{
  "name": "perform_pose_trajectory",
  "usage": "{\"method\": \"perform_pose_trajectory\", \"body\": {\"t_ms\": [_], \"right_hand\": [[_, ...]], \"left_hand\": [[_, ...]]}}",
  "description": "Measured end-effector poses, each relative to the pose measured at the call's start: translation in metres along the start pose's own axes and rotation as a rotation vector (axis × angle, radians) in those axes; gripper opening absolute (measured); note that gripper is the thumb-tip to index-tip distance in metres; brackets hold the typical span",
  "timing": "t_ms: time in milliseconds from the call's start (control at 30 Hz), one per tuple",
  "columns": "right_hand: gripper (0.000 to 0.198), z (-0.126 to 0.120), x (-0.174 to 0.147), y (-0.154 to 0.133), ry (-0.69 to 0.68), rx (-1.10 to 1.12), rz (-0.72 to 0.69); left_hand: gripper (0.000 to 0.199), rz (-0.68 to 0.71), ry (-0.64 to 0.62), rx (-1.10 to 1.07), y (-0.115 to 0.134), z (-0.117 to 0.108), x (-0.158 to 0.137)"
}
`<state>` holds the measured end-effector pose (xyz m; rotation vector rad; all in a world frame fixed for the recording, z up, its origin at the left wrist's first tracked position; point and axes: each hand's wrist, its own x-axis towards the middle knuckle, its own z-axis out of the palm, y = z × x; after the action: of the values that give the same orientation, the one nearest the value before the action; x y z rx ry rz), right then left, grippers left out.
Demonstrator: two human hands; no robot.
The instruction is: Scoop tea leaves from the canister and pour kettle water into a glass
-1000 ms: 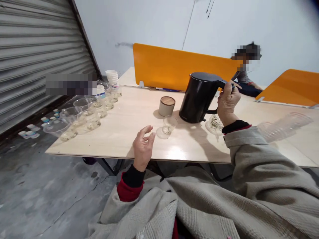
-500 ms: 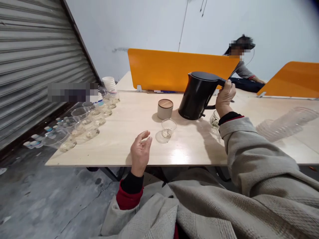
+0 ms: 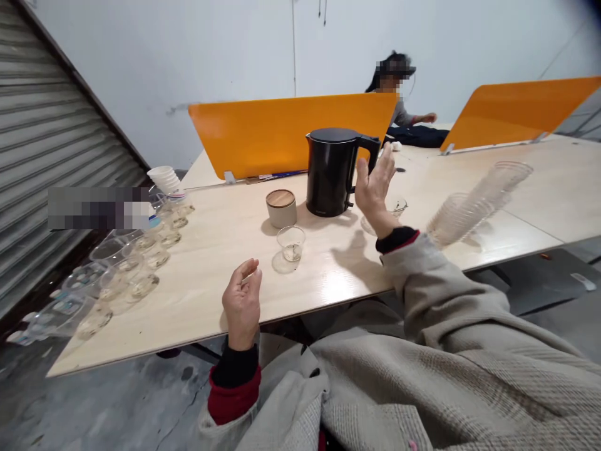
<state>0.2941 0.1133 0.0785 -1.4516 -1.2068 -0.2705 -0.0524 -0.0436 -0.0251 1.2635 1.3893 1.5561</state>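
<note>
A black electric kettle [image 3: 328, 175] stands upright on the wooden table [image 3: 225, 238], its handle pointing right. Beside that handle is my right hand [image 3: 375, 185], fingers extended and apart, not wrapped round it. Partly hidden behind my right wrist is a clear cup [image 3: 398, 207] with dark bits in it. My left hand [image 3: 243, 304] is raised at the table's front edge, fingers loosely curled and thumb apart, with nothing in it. Closest to it stands a clear plastic cup [image 3: 291, 244] with small dark bits at the bottom. A grey canister [image 3: 282, 213] with a wooden lid sits between cup and kettle.
Rows of clear cups [image 3: 141, 275] line the table's left side, with stacked white cups [image 3: 164, 180] behind. A stack of clear cups [image 3: 474, 203] lies at the right. Orange dividers [image 3: 263, 134] cross the back, where another person [image 3: 399, 116] sits.
My right hand has let go of the kettle's handle, and the kettle, tilted before, now stands upright. The view has swung to the right. My left hand keeps its pose.
</note>
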Motion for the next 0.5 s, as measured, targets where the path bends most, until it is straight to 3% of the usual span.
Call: {"method": "perform_pose_trajectory", "body": {"t_ms": [167, 267, 400, 500], "right_hand": [[0.069, -0.079, -0.122, -0.020, -0.284, 0.094, -0.226], [0.065, -0.107, -0.159, -0.005, -0.393, 0.142, -0.158], [0.064, -0.106, -0.163, 0.010, -0.619, 0.238, 0.029], [0.069, -0.082, -0.161, 0.003, -0.793, 0.301, 0.012]], "left_hand": [[0.043, -0.022, -0.016, 0.030, 0.003, -0.002, 0.000], [0.043, -0.031, -0.020, 0.050, 0.011, 0.003, 0.002], [0.050, 0.019, -0.088, 0.109, 0.018, 0.014, 0.011], [0.066, 0.069, -0.189, 0.120, 0.013, 0.023, 0.023]]}}
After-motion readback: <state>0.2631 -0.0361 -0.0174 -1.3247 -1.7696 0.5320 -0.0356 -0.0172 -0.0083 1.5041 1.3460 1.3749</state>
